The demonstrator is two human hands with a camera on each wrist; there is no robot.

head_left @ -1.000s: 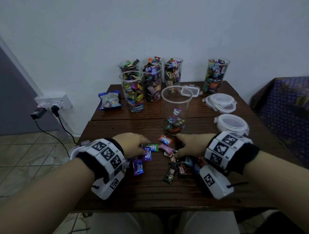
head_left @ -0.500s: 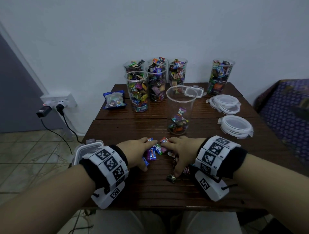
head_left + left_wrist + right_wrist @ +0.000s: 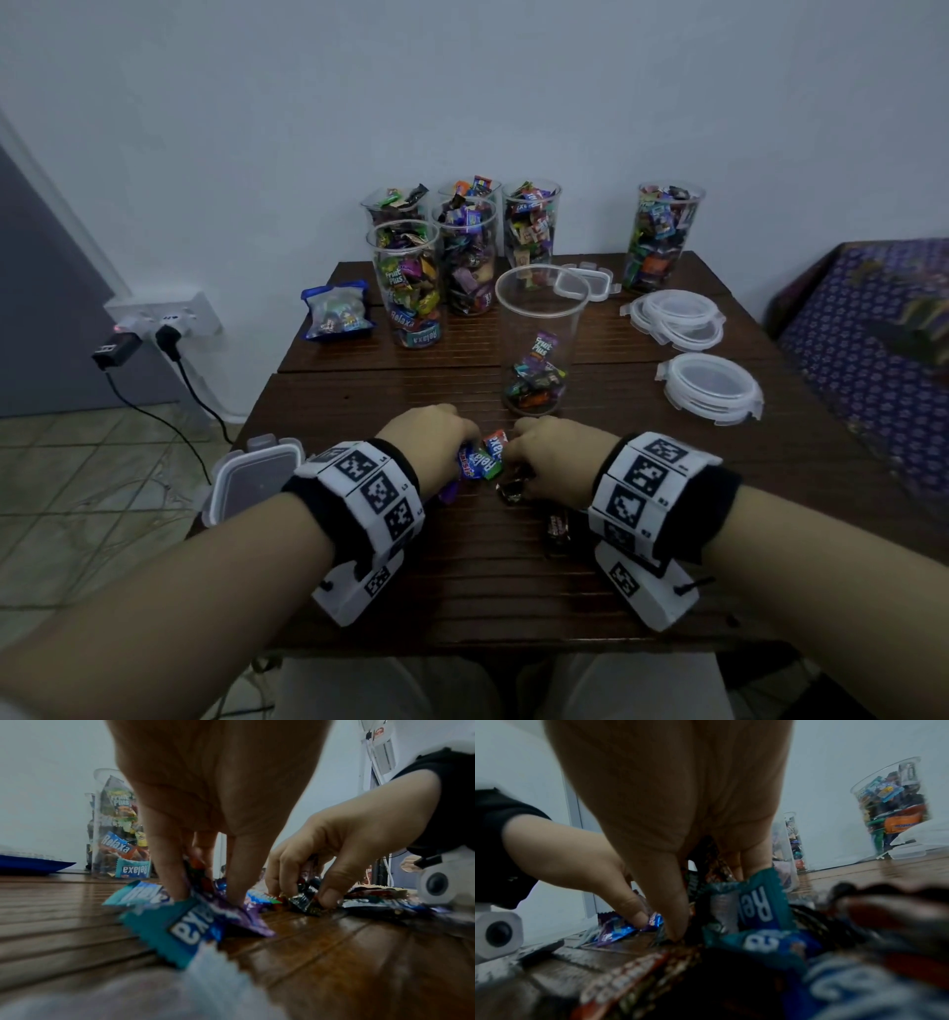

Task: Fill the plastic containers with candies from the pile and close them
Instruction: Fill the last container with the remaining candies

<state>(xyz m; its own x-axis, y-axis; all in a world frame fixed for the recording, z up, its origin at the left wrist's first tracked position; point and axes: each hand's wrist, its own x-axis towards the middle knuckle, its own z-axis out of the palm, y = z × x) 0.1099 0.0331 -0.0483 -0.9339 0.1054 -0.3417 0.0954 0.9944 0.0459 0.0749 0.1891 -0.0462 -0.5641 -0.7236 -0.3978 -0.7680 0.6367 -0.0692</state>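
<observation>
Wooden table (image 3: 642,580): both hands gather candies (image 3: 482,459) marked "Relaxa".

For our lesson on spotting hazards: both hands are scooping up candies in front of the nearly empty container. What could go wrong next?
1. The left hand and right hand press a loose bunch of candies between them; some may slip out on the lift.
2. The tall container stands close ahead and holds little, so a bump might tip it.
3. One dark candy lies behind the right wrist and may be missed.

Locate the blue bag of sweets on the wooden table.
In the head view, the blue bag of sweets lies at the table's far left, beside the nearest full clear plastic container.
</observation>
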